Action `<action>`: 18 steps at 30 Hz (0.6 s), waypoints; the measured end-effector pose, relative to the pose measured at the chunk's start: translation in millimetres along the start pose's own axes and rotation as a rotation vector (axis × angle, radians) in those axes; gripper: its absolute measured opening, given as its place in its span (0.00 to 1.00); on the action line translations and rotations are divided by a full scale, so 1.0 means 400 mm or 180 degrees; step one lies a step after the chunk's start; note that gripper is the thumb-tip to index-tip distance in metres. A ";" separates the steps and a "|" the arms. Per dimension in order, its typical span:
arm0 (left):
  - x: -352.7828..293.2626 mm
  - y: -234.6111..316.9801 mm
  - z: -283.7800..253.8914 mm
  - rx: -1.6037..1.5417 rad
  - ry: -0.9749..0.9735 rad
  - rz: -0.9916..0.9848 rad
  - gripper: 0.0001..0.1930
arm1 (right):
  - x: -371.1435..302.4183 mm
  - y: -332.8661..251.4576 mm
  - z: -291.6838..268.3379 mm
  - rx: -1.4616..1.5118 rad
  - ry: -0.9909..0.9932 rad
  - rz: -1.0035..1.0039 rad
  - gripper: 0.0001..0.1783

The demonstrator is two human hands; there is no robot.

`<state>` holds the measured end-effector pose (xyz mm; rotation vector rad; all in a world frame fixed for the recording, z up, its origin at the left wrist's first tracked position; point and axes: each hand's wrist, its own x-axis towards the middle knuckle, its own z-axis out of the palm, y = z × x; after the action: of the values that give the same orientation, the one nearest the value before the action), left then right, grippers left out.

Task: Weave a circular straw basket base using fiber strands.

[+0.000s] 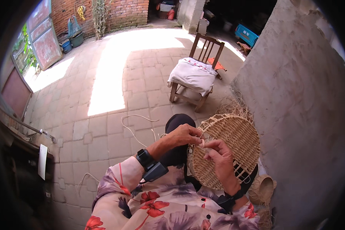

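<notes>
A round woven straw piece [235, 138], tan with open loops along its edge, rests tilted across my lap. My left hand [184, 135] comes over its left rim, with thumb and fingers pinched together. Close against those fingertips is my right hand [220, 155], also closed in a pinch above the weave. Between them runs a pale straw cord [204, 144], short and partly hidden by the fingers. Another length of pale cord [128, 130] trails in a curve over the paving to the left of my dark-clad knee [178, 122].
A wooden chair [212, 48] with a white cloth [191, 74] on its seat stands ahead. Loose straw strands [237, 107] pile against the grey wall [295, 107] on my right. Beside my right leg lies a rounded tan object [265, 188]. A metal gate [44, 34] is at far left.
</notes>
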<state>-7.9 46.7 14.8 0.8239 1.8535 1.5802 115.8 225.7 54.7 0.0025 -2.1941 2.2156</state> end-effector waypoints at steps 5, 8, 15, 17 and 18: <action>-0.010 -0.009 0.003 0.0155 0.0227 -0.0099 0.13 | 0.008 0.042 -0.044 0.1116 -0.0493 0.0538 0.12; -0.027 -0.003 -0.003 0.0246 0.0443 -0.0322 0.14 | -0.012 0.066 -0.087 -0.0483 0.0181 0.0048 0.10; -0.052 0.045 0.078 0.1515 0.2209 0.0629 0.07 | -0.069 0.052 -0.140 -0.0970 0.0206 0.0024 0.17; -0.066 0.032 0.114 0.1814 0.1938 0.1069 0.06 | -0.066 0.041 -0.157 -0.0234 0.0213 0.0497 0.20; -0.070 0.028 0.128 0.2087 0.1705 0.1494 0.04 | -0.066 0.042 -0.161 -0.0217 0.0229 0.0492 0.20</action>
<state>49.9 59.8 19.0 1.2794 2.8089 1.5658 142.8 289.4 36.7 -0.2525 -2.3023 2.1753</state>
